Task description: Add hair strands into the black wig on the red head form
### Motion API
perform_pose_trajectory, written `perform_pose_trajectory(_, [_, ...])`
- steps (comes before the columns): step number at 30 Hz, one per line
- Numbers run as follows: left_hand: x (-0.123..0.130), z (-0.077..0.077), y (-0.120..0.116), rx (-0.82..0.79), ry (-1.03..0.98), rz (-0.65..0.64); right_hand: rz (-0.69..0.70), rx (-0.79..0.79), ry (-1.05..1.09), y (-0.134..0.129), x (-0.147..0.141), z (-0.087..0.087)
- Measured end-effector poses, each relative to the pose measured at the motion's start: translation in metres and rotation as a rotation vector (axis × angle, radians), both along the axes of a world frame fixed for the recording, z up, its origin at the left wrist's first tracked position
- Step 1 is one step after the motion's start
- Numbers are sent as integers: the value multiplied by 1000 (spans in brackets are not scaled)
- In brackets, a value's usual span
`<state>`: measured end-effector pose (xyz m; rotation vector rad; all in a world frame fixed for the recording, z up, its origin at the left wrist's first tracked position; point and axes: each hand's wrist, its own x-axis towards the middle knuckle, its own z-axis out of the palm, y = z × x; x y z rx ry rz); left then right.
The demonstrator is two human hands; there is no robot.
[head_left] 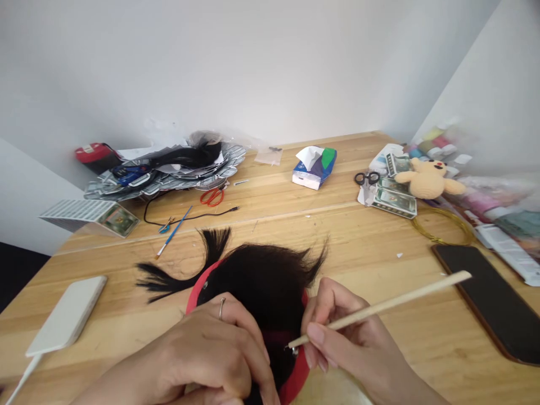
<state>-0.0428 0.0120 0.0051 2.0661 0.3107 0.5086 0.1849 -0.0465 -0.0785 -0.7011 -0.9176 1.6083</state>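
My right hand pinches a slim wooden-handled hook needle. Its fine metal tip points left, close above the dark hair at the hoop's right side. A red hoop lies in front of me, mostly covered by black hair. Two tufts stick out to the upper left and another to the right. My left hand, with a ring on one finger, rests over the hoop's left part. Its fingers are curled together; what they pinch is hidden underneath. A small metal piece shows beside the needle tip.
A phone lies at right, a white power bank with cable at left. Further back are red-handled scissors, a blue brush, a tissue pack, black scissors, a plush toy and golden wire.
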Motion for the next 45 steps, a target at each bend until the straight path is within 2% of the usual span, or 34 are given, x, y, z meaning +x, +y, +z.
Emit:
perform_pose_trajectory(7, [1, 0, 4, -23, 4, -58, 50, 10, 66, 0, 2, -3])
perform_pose_trajectory(14, [0, -3, 0, -13, 9, -53, 50, 46, 60, 0, 1, -4])
perform_pose_trajectory(21, [1, -3, 3, 14, 11, -40, 76, 23, -70, -3, 4, 3])
perform_pose_trajectory(36, [-2, -2, 3, 9, -2, -37, 118, -12, 11, 1, 8, 1])
perform_pose_trajectory(45, [-1, -3, -1, 25, 12, 0, 60, -62, 28, 3, 5, -1])
